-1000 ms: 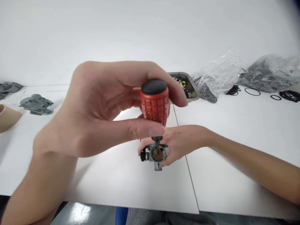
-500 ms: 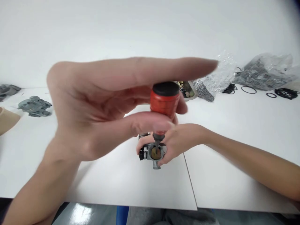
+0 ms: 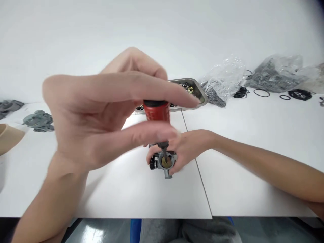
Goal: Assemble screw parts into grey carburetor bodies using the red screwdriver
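left hand [image 3: 83, 118] has its fingers half-curled loosely round a red screwdriver [image 3: 158, 111], tip down in the metal part's [image 3: 162, 164] bore; right hand's [image 3: 183, 148] fingers are wrapped round that part, roughly midway between front and back edges of the counter [image 3: 141, 199]

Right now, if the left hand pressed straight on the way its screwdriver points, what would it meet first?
Driven by the left hand, the screwdriver would first meet the brass disc inside the metal part; the tip appears there, though contact is hard to judge.
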`<action>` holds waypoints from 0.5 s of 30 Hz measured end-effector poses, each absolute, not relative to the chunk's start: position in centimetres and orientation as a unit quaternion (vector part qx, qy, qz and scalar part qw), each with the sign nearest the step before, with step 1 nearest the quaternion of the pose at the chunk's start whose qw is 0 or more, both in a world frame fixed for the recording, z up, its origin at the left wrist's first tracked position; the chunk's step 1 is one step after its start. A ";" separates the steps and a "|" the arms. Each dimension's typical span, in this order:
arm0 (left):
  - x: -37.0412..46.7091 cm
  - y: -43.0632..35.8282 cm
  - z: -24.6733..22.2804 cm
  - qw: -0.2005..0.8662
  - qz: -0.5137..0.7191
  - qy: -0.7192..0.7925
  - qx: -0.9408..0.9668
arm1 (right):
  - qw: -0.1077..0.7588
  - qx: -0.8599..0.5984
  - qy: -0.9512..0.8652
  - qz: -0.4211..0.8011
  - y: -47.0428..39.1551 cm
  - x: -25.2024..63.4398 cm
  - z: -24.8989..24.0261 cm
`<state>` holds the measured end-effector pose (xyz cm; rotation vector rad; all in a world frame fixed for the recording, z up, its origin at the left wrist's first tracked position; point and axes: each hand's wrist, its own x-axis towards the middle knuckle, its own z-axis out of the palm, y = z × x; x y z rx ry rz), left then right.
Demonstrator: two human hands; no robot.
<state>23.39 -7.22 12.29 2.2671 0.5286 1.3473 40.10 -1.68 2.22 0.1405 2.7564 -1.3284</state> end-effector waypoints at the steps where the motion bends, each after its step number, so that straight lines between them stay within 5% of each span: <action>1: 23.2 -7.2 12.1 0.222 0.497 0.194 0.816 | 0.037 0.042 0.901 -0.430 -1.7 40.1 2.1; 7: 21.8 -7.3 11.7 0.259 0.414 0.193 0.851 | 0.028 0.026 0.908 -0.416 -1.5 40.3 1.4; 15: 21.7 -6.9 10.7 0.221 0.489 0.189 0.823 | 0.044 0.030 0.910 -0.412 -1.5 40.2 1.2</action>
